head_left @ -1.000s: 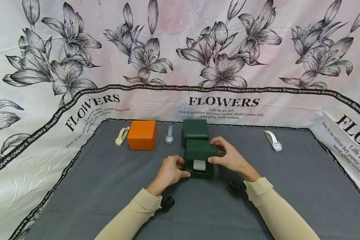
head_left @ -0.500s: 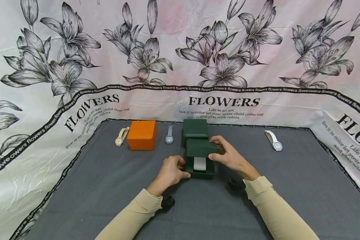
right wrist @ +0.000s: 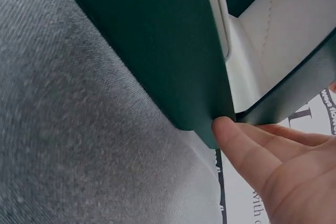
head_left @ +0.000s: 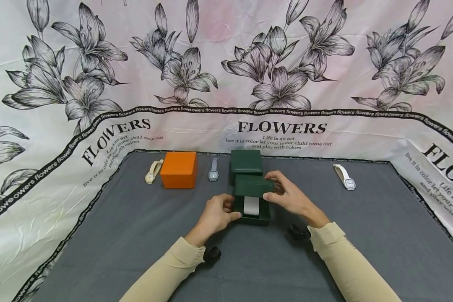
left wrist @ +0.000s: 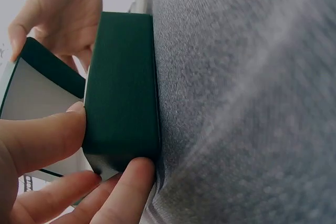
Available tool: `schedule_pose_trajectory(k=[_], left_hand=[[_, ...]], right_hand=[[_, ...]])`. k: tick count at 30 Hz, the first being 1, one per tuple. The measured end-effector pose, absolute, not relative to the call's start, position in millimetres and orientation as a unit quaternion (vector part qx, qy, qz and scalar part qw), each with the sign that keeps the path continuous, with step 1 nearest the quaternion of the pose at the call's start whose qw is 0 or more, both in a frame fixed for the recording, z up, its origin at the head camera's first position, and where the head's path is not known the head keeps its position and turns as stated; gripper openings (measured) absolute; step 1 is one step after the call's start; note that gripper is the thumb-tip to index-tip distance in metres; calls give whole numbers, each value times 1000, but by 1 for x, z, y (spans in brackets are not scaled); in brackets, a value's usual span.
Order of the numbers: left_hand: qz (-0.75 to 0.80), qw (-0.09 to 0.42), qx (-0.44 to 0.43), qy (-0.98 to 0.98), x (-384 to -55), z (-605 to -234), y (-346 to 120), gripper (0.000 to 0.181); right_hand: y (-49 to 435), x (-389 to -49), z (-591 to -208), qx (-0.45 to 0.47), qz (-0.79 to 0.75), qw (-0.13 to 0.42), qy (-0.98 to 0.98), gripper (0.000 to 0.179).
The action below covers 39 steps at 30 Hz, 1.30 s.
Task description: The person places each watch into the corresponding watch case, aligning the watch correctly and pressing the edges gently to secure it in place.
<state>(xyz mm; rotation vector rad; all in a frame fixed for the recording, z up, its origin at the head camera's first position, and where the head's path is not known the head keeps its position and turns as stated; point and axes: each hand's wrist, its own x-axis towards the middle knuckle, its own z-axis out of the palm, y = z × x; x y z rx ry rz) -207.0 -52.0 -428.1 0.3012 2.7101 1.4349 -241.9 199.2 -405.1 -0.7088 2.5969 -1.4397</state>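
A green watch box [head_left: 252, 220] stands on the table with its lid [head_left: 253, 186] tilted partly up. Inside it a white cushion [head_left: 251, 206] shows. At its left side my left hand [head_left: 213, 214] holds the base, thumb by the rim and fingertips [left wrist: 137, 174] against the wall low down. My right hand [head_left: 292, 197] grips the lid's right edge between thumb and fingers. The right wrist view gives the box's right wall [right wrist: 152, 40] and the lid's pale lining [right wrist: 294, 19]. Right behind stands a second green box [head_left: 246, 160], its lid down.
An orange box [head_left: 179, 170] stands at the back left. Beside it lie a cream-strapped watch [head_left: 153, 171] and a light blue watch [head_left: 213, 170]. A white watch [head_left: 344, 177] lies at the back right. A flowered cloth [head_left: 219, 84] hangs behind the grey table [head_left: 249, 268].
The lid has risen slightly in my right hand, baring more of the cushion. My left thumb has moved a little up along the base's front corner.
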Motion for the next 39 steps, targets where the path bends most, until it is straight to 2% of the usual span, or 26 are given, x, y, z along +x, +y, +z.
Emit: schedule_pose_trajectory(k=[5, 13, 22, 30, 39], left_hand=[[471, 33, 109, 875, -207, -430, -53, 45], [454, 23, 115, 883, -205, -427, -52, 43], [454, 19, 119, 883, -204, -427, -51, 43], [453, 13, 118, 884, -201, -426, -49, 43], [459, 20, 104, 882, -200, -426, -48, 44]], right_hand=[[203, -247, -414, -233, -465, 33, 853, 51], [205, -248, -408, -277, -396, -58, 874, 49], [205, -241, -404, -323, -351, -124, 870, 46], [207, -241, -398, -341, -337, -130, 868, 45], [205, -257, -393, -321, -392, -115, 855, 42]])
